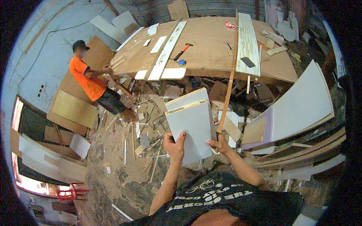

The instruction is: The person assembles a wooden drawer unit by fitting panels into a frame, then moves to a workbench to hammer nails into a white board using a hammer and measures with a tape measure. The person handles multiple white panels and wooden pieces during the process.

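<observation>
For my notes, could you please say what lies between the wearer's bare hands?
In the head view, a pale grey, rectangular, wood-edged panel spans from left hand to right hand.

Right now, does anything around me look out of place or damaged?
Yes. The floor is strewn with wood scraps, a cluttered footing. On the big table, the long white board at right has brown patches, as if worn or peeling. The pale panels in the left hand and right hand show no obvious damage.
</observation>
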`<state>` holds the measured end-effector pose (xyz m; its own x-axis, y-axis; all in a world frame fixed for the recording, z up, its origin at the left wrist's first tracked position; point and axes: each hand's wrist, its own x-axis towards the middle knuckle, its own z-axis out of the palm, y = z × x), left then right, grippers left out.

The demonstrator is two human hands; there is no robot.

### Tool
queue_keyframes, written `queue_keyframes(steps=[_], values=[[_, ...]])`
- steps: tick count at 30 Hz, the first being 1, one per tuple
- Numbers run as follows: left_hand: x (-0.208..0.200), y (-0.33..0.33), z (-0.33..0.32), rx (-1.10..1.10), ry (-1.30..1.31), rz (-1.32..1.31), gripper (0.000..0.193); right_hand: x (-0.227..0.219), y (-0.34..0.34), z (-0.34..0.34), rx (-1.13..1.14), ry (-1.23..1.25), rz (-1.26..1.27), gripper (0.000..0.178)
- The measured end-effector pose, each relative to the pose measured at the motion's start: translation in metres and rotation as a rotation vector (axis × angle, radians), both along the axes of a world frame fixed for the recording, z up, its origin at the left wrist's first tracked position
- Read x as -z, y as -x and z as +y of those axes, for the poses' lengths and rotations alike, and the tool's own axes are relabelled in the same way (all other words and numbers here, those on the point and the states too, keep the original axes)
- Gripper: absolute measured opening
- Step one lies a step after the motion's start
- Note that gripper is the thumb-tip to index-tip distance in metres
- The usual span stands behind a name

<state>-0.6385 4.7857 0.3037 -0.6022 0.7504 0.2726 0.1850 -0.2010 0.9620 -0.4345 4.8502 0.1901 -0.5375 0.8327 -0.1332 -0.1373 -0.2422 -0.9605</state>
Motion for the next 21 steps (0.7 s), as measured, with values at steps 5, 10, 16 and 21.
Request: queue_keyframes(steps=[5,10,16,21], values=[[0.03,0.035,0.054,-0.037,0.201,-0.125,0.037,-0.006,0.015,0.035,-0.054,-0.057,-0.107,0.071],[0.092,0.09,0.127,0.052,0.333,-0.545,0.032,-0.004,0.05,0.057,0.025,-0.085,-0.165,0.071],[0.126,0.145,0.198,0.294,0.408,-0.544,0.034,0.004,0.12,0.088,0.249,-0.052,0.017,0.065],[0.102,0.232,0.245,0.513,0.456,-0.258,0.034,0.016,0.193,0.117,0.287,0.062,-0.019,0.069]])
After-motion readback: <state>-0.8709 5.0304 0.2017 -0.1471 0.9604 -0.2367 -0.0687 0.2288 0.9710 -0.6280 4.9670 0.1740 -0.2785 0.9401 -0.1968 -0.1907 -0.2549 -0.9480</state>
